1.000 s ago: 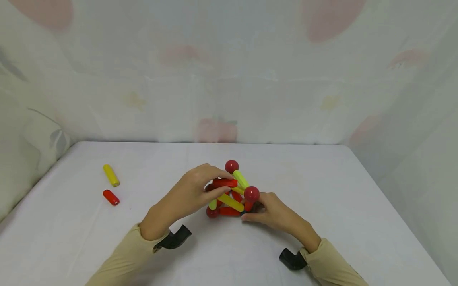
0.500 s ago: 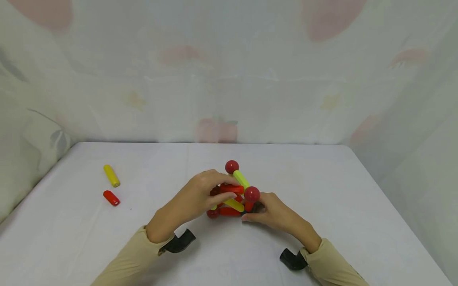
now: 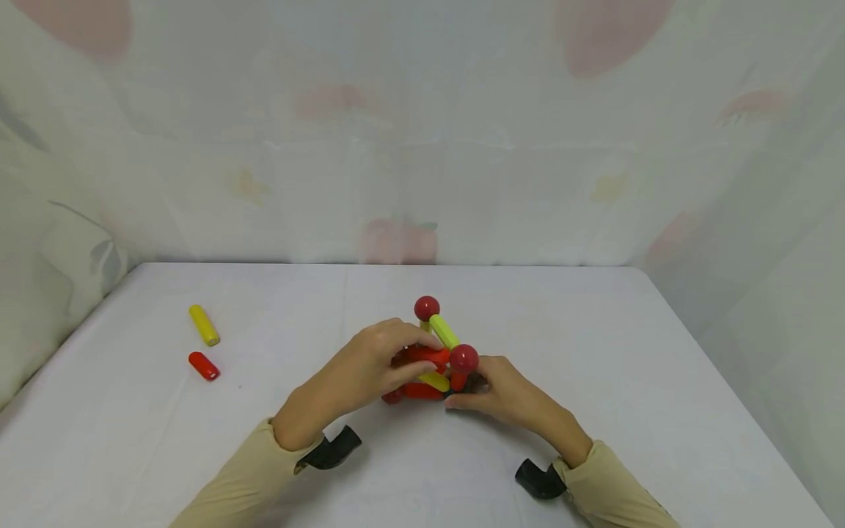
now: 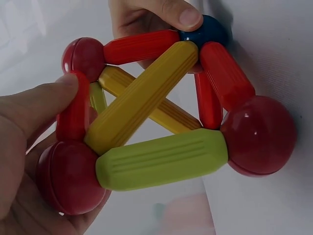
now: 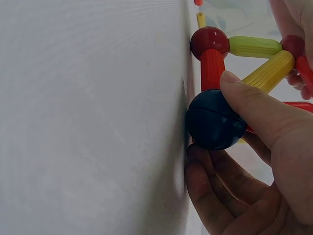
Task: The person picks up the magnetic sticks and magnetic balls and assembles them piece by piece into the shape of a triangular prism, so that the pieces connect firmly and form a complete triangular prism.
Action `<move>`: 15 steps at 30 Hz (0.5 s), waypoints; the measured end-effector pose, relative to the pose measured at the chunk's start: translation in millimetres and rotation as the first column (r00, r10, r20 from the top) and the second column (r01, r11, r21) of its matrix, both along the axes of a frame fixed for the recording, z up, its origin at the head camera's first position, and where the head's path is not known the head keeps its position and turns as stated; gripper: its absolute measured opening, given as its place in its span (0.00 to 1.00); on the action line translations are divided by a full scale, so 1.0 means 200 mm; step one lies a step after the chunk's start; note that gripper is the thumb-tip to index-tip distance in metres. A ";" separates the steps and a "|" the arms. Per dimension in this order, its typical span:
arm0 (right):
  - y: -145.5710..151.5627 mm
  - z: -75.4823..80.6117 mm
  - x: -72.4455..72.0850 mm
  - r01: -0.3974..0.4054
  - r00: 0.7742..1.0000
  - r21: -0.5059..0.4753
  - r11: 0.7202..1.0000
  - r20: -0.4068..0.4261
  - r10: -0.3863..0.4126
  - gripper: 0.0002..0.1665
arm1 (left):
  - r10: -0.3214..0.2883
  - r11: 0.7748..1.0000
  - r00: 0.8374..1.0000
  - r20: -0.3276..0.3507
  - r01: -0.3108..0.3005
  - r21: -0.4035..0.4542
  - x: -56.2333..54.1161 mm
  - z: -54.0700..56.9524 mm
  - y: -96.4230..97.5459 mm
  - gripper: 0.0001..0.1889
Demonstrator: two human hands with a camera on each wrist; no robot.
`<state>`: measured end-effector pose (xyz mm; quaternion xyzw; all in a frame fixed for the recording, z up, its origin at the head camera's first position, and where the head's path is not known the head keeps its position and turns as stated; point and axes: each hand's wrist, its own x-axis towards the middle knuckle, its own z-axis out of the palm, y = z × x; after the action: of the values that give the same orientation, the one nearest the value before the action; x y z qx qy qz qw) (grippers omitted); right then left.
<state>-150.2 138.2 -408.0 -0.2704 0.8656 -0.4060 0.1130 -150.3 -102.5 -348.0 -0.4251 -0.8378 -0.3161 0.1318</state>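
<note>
A ball-and-stick frame of red, yellow and lime rods joined by red balls and a dark blue ball (image 5: pixel 215 120) stands on the white table. My left hand (image 3: pixel 372 359) pinches a red rod (image 4: pixel 73 112) between thumb and fingers at the top of the frame. In the left wrist view that rod spans from one red ball (image 4: pixel 73 177) to another red ball (image 4: pixel 84 58). My right hand (image 3: pixel 511 396) grips the blue ball at the frame's lower right corner, thumb on top and fingers beneath. A yellow rod (image 4: pixel 142 98) slants across the frame.
On the left of the table lie a loose yellow rod (image 3: pixel 204 325) and a short red rod (image 3: pixel 203 366). A patterned cloth (image 3: pixel 422 147) hangs behind the table. Black curved pieces (image 3: pixel 332 448) stick out from both sleeves.
My left hand has moved right and slightly down with the red rod, bringing its end to the upper right red ball. The right hand keeps its place on the blue ball.
</note>
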 end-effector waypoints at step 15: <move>0.01 -0.01 -0.01 0.020 0.999 0.006 1.000 -0.047 -0.020 0.20 | 0.035 0.999 0.999 0.029 -0.035 -0.008 0.01 0.02 -0.02 0.16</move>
<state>-151.7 139.5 -409.9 -0.2709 0.8720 -0.3979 0.0894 -149.1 -106.9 -344.4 -0.4063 -0.8481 -0.3168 0.1236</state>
